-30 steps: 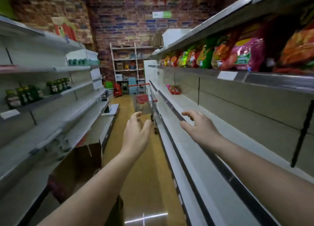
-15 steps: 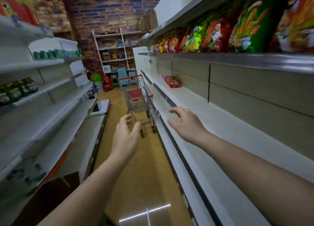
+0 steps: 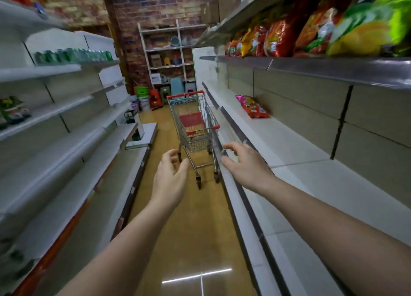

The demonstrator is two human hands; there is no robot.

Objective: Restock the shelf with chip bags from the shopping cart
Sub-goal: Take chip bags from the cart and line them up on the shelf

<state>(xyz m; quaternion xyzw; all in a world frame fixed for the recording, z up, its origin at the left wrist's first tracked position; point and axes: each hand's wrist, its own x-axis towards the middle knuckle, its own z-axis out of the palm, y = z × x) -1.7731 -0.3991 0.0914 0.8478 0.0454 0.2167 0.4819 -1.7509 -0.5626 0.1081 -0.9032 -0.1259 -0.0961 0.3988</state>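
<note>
Two bare hands reaching out empty with fingers spread — left hand (image 3: 170,180), right hand (image 3: 245,163), one shopping cart (image 3: 193,123) beyond them, one chip bag (image 3: 252,107) lying on the shelf (image 3: 293,144) right of the cart — chip bags (image 3: 311,28) above.

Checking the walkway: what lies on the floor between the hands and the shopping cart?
Nothing: in the head view, only bare yellow floor separates the left hand and right hand from the shopping cart.
</note>
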